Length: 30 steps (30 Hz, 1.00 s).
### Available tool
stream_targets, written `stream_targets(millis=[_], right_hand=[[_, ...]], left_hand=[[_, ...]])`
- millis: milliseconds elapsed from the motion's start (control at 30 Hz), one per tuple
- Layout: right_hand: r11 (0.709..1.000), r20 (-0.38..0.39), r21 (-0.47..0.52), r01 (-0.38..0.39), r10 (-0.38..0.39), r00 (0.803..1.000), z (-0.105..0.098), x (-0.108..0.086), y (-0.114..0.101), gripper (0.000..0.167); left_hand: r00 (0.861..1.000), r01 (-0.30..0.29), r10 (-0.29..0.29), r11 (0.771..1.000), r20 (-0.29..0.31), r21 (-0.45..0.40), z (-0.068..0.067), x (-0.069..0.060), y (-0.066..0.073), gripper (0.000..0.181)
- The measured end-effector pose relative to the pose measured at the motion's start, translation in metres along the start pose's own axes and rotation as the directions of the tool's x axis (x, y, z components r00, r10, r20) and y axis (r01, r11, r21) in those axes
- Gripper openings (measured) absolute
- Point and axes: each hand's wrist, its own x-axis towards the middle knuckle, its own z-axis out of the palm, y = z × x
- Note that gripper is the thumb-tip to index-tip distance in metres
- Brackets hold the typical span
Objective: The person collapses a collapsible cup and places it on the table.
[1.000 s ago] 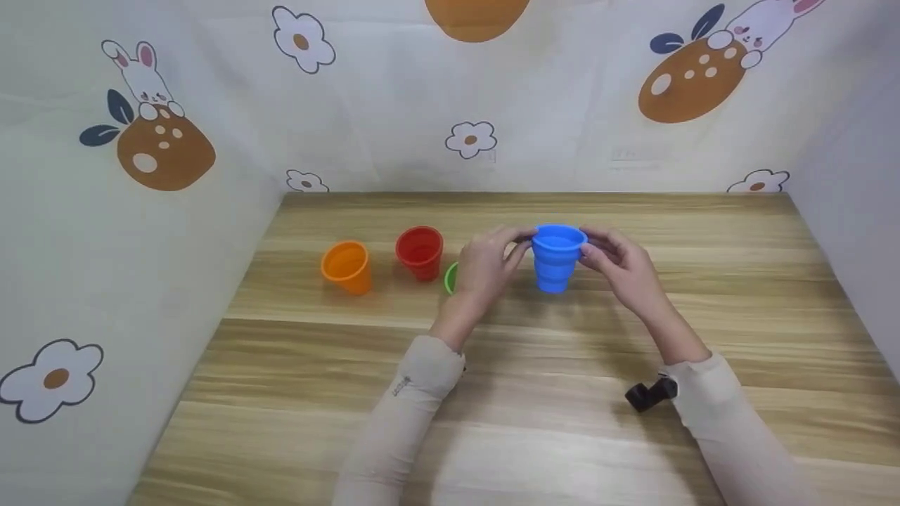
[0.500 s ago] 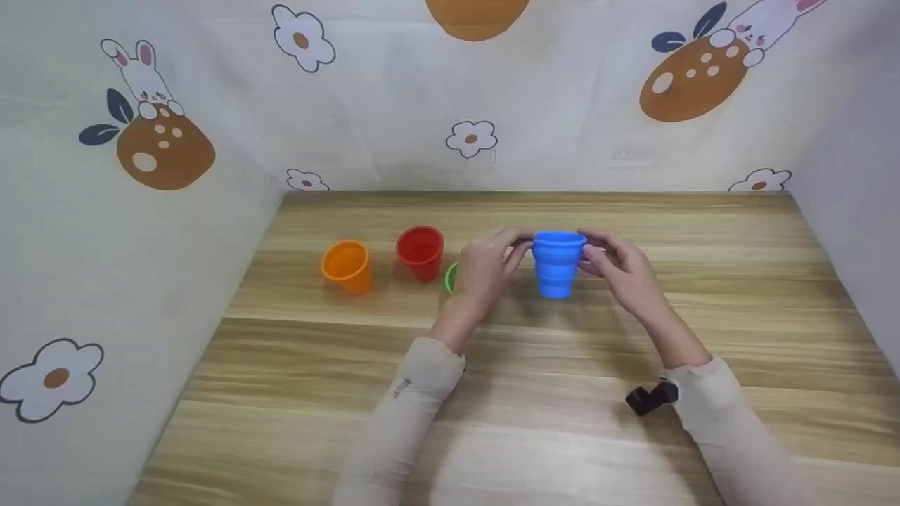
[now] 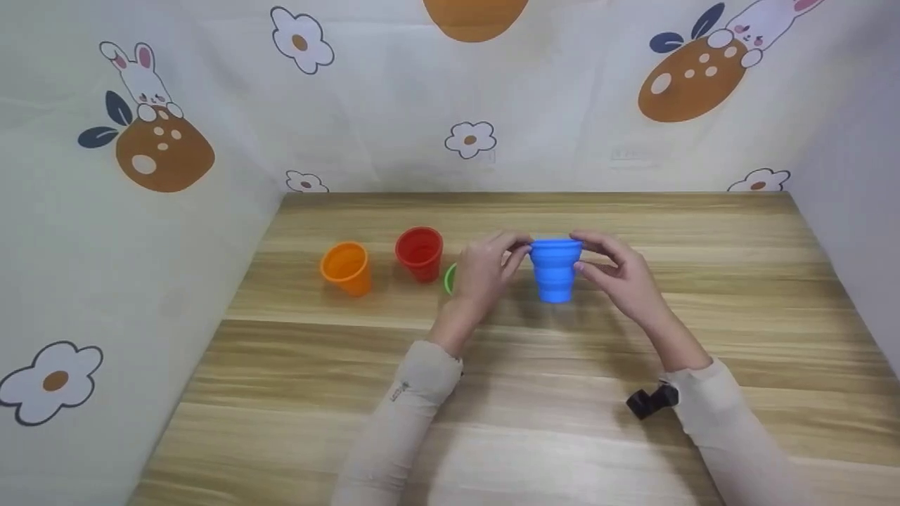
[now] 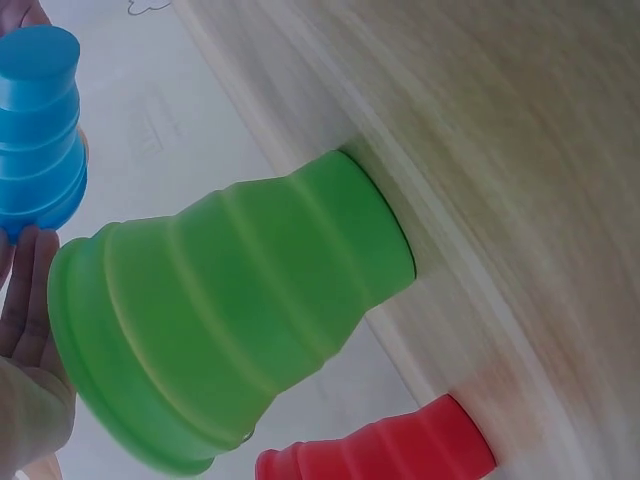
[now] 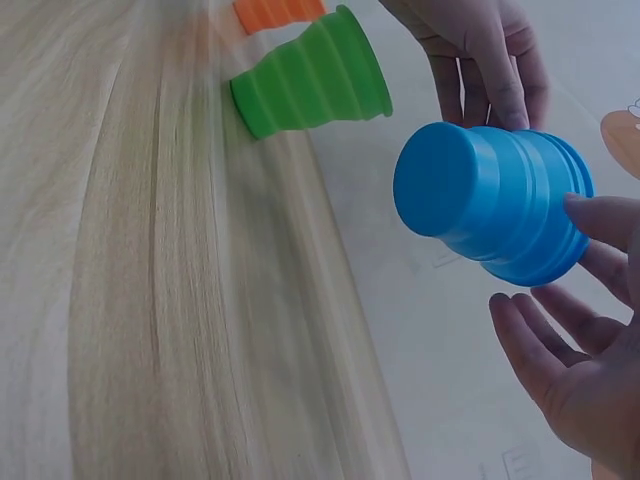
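Note:
A blue ribbed collapsible cup (image 3: pixel 555 273) is held off the table between both hands, its base showing in the right wrist view. My left hand (image 3: pixel 485 270) pinches its rim from the left side. On the other side my right hand (image 3: pixel 626 277) holds the rim with thumb and fingers. Its mouth is tipped away, so the inside is hidden in the head view. Standing close to my left hand is a green cup (image 4: pixel 230 300), mostly covered by that hand in the head view.
A red cup (image 3: pixel 420 254) and an orange cup (image 3: pixel 346 268) stand upright on the wooden table (image 3: pixel 316 393), left of the green one. A patterned backdrop (image 3: pixel 380 105) rises behind the table. A black wrist device (image 3: pixel 651 400) juts from the right sleeve.
The blue cup has tilted, its mouth turning away until the inside no longer shows, and it sits slightly nearer. My right thumb has shifted a little on its side. The other cups stay put.

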Motion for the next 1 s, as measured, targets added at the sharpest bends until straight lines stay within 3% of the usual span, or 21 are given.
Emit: stream_targets(millis=[133,333,700,867,1000], right_hand=[[0.999,0.021,0.002,0.043,-0.043,0.999,0.0,0.0,0.001,0.039],[0.999,0.028,0.015,0.035,-0.036,0.999,0.0,-0.002,0.001,0.037],[0.997,0.056,-0.007,0.07,-0.07,0.996,-0.001,-0.005,0.0,0.035],[0.997,0.073,-0.019,0.074,-0.072,0.995,0.0,-0.006,0.001,0.034],[0.998,0.07,-0.018,0.068,-0.067,0.995,0.001,-0.006,0.0,0.033]], left_hand=[[1.0,0.013,-0.013,1.0,0.009,-0.008,0.0,-0.001,0.0,0.019],[0.996,0.069,-0.065,0.995,0.066,-0.066,-0.002,-0.002,0.001,0.019],[0.966,0.198,-0.171,0.972,0.192,-0.13,-0.009,-0.007,0.005,0.021],[0.965,0.188,-0.152,0.97,0.215,-0.157,-0.013,-0.009,0.004,0.021],[0.954,0.159,-0.109,0.974,0.28,-0.161,-0.017,-0.01,0.006,0.033]])
